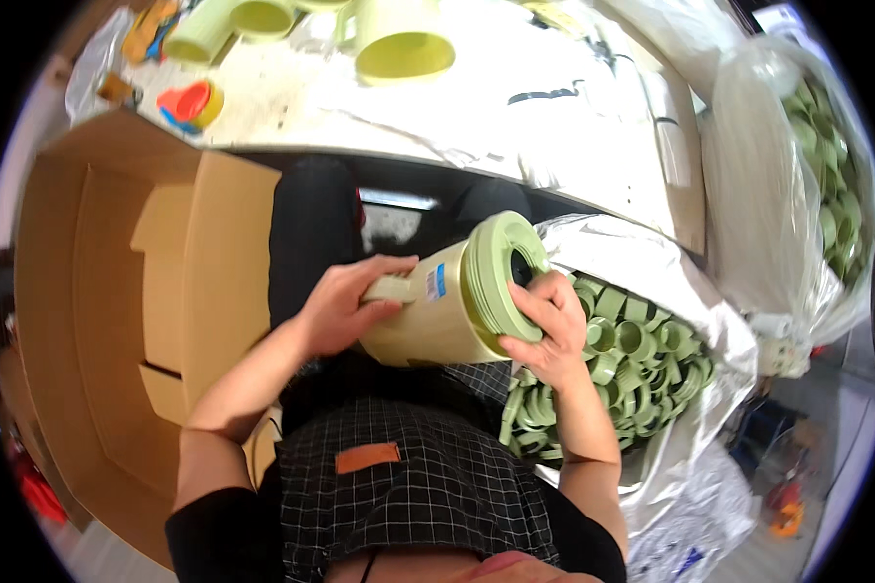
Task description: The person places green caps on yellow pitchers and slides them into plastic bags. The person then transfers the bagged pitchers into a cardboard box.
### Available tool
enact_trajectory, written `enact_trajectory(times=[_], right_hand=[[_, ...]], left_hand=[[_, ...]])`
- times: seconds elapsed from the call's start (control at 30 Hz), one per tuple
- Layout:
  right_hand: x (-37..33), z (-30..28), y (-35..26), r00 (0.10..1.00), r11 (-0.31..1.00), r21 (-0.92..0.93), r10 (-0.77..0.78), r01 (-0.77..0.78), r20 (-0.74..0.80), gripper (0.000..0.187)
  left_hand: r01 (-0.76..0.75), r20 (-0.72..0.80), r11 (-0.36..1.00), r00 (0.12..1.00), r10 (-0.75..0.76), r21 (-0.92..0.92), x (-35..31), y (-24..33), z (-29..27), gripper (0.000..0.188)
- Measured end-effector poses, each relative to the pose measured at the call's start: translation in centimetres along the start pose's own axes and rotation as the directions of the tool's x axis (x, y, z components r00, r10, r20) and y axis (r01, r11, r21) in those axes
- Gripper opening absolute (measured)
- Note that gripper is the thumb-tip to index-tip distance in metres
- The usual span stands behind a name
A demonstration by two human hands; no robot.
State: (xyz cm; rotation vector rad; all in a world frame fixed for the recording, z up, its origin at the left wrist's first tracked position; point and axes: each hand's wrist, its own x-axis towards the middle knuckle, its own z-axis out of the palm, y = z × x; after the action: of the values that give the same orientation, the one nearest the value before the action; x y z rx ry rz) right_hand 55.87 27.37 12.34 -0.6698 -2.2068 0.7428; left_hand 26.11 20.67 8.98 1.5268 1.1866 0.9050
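Observation:
A pale green jug (pixel 423 325) lies tilted over my lap, its mouth end toward the right. My left hand (pixel 340 309) is closed around its handle. At the mouth sits a green lid (pixel 491 267) with a ridged rim and a dark centre; part of the rim stands out of the jug. My right hand (pixel 551 325) grips this lid, with the thumb on its face and the other fingers at its edge. A small blue and white label (pixel 437 283) is stuck on the jug's side.
An open cardboard box (pixel 235 282) stands on my left. Close on my right, a white sack (pixel 724 321) holds many small green plastic parts (pixel 617 364). A clear bag (pixel 753 185) with more green parts is farther right. More green jugs (pixel 403 44) stand on the worktable (pixel 311 117) ahead.

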Motion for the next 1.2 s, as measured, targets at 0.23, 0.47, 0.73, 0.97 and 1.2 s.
enact_trajectory(times=[0.23,0.47,0.73,0.97,1.2], right_hand=[[-2.2,1.0,-1.5,0.999,0.999,0.035,0.037,-0.036,-0.006,0.059],[-1.7,1.4,-3.1,0.924,0.922,-0.061,0.381,-0.383,-0.034,0.053],[0.7,1.2,-4.8,0.921,0.915,-0.195,0.376,-0.353,0.1,0.053],[2.4,-0.9,3.4,0.858,0.855,0.116,0.513,-0.506,-0.037,0.075],[2.4,0.9,4.1,0.808,0.78,0.217,0.547,-0.587,0.219,0.073]], left_hand=[[0.004,0.057,1.0,0.998,-0.003,-0.021,0.2,-1.0,0.0,0.043],[0.101,-0.038,0.952,0.995,-0.094,0.289,-1.6,0.9,4.0,0.06],[0.16,-0.037,0.955,0.987,-0.155,0.251,-1.3,0.3,1.5,0.066],[-0.43,0.076,0.843,0.9,0.43,0.324,0.7,5.3,-0.3,0.047],[-0.574,-0.328,0.777,0.704,0.63,0.26,21.7,1.0,-2.3,0.005]])
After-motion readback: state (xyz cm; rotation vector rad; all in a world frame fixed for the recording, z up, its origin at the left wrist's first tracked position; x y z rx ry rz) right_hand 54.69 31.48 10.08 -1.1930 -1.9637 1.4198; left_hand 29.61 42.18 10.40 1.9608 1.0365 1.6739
